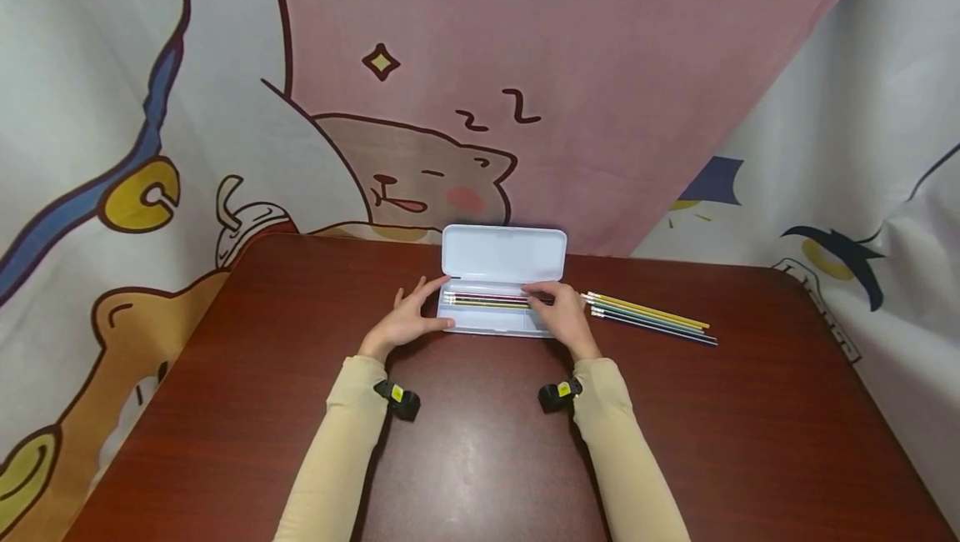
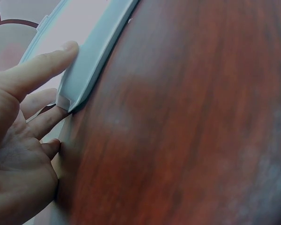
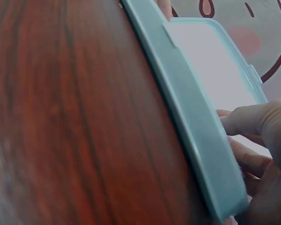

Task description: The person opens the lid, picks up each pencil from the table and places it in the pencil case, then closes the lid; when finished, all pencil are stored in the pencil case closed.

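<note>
An open white pencil case [image 1: 483, 322] lies on the table with its lid [image 1: 504, 253] tipped back against the cloth. Several pencils [image 1: 487, 300], dark, red and yellowish, lie lengthwise inside, eraser ends to the left. My left hand [image 1: 405, 321] holds the case's left end, thumb at the front edge and fingers at the back. In the left wrist view the thumb [image 2: 47, 70] rests on the rim. Reaching over the right part of the case, my right hand [image 1: 561, 313] pinches at the pencils with bent fingers; its fingertips hide their far ends.
To the right of the case several more pencils [image 1: 652, 318], yellow, pale green and dark blue, lie side by side on the brown table [image 1: 465, 459]. A printed cartoon cloth [image 1: 585, 108] hangs behind the table's back edge.
</note>
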A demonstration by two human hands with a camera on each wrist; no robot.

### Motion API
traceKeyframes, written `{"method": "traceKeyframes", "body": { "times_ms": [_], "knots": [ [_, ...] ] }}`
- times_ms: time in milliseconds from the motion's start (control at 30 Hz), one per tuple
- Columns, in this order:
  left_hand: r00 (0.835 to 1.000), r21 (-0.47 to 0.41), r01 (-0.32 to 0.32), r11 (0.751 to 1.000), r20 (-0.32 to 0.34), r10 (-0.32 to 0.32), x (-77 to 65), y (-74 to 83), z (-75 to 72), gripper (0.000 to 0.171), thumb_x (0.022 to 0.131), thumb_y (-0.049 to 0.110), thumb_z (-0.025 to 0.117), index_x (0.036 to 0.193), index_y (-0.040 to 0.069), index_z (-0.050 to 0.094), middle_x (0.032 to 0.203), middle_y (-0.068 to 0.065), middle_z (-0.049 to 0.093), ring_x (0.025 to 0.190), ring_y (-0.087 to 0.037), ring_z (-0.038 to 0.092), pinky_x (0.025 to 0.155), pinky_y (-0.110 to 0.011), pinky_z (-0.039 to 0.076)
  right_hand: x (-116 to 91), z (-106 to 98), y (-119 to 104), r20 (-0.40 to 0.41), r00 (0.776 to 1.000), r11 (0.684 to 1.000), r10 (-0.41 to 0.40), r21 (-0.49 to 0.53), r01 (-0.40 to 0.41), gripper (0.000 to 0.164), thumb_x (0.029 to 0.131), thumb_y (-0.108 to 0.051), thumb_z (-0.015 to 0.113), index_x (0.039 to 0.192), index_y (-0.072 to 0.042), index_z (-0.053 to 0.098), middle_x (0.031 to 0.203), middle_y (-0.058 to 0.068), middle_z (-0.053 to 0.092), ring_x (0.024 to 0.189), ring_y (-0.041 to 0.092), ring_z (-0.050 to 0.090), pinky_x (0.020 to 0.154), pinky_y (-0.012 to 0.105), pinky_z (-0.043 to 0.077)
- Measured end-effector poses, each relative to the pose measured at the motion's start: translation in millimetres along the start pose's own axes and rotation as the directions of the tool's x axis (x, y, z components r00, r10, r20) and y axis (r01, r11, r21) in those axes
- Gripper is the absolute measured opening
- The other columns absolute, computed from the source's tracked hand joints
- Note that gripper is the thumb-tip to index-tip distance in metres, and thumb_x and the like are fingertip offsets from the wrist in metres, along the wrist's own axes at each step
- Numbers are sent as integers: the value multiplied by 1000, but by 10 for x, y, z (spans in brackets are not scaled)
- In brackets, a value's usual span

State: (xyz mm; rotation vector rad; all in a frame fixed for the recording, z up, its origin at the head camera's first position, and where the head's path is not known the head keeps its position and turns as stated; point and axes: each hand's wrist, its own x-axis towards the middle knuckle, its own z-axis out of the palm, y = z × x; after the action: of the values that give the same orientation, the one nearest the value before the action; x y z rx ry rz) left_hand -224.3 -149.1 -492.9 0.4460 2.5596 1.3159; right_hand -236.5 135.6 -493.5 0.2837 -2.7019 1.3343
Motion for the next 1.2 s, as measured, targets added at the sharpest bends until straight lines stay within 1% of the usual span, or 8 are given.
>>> {"method": "traceKeyframes", "body": {
  "times_ms": [133,300,400,633,800,933,1167,1200],
  "knots": [
    [1000,8,2,1000,-2,-2,-3,-2,7,80,84,25,74,151,11,33,152,-14,34,146,-30,5,111,-52,-12,-35,-79,7,7,1000,997,16,71,-16,19,89,-1,64,105,-1,73,105,15,68,96,28,60,84,43,47],
    [1000,3,1,1000,-6,-1,-1,20,8,80,84,25,75,151,11,33,152,-15,34,146,-30,5,111,-52,-12,-103,-221,20,5,1000,995,-3,104,2,17,89,1,63,103,1,73,103,16,68,93,28,57,82,42,45],
    [1000,5,3,1000,1,-3,10,27,3,80,85,26,74,151,12,32,152,-14,33,146,-30,4,111,-52,-12,-161,-327,42,23,1000,995,-12,102,10,15,88,1,64,100,0,73,104,17,68,96,30,58,86,45,44],
    [1000,0,-10,1000,-7,10,12,49,-46,80,84,26,75,151,11,33,152,-15,34,146,-32,5,111,-53,-12,-277,-555,135,47,998,997,-31,68,28,14,88,1,66,101,2,72,108,20,66,104,35,58,91,50,44],
    [1000,2,1,1000,7,-1,0,38,-48,81,84,27,74,151,12,31,153,-14,32,146,-30,4,111,-52,-12,-387,-706,251,51,998,999,-34,41,32,14,89,0,65,101,1,72,110,19,66,109,33,57,90,48,44],
    [1000,-4,4,1000,6,-4,-21,29,-34,81,85,27,74,151,12,32,153,-15,32,146,-30,4,111,-52,-12,-488,-847,341,44,999,1000,-14,28,13,15,90,-1,65,104,1,71,107,18,66,102,31,59,88,47,45],
    [1000,-21,3,1000,9,-3,-34,32,-10,81,84,26,75,151,12,32,153,-15,32,146,-31,4,111,-52,-13,-647,-1093,510,7,999,999,34,-36,-34,16,92,-2,63,106,1,70,109,18,66,100,30,58,81,31,46],
    [1000,-23,4,1000,8,-4,-32,31,-9,80,84,25,75,151,12,32,153,-15,32,146,-30,4,111,-51,-13,-663,-1121,528,3,999,998,35,-46,-35,16,92,-3,63,106,1,70,109,19,66,101,30,58,81,31,46]
  ]
}}
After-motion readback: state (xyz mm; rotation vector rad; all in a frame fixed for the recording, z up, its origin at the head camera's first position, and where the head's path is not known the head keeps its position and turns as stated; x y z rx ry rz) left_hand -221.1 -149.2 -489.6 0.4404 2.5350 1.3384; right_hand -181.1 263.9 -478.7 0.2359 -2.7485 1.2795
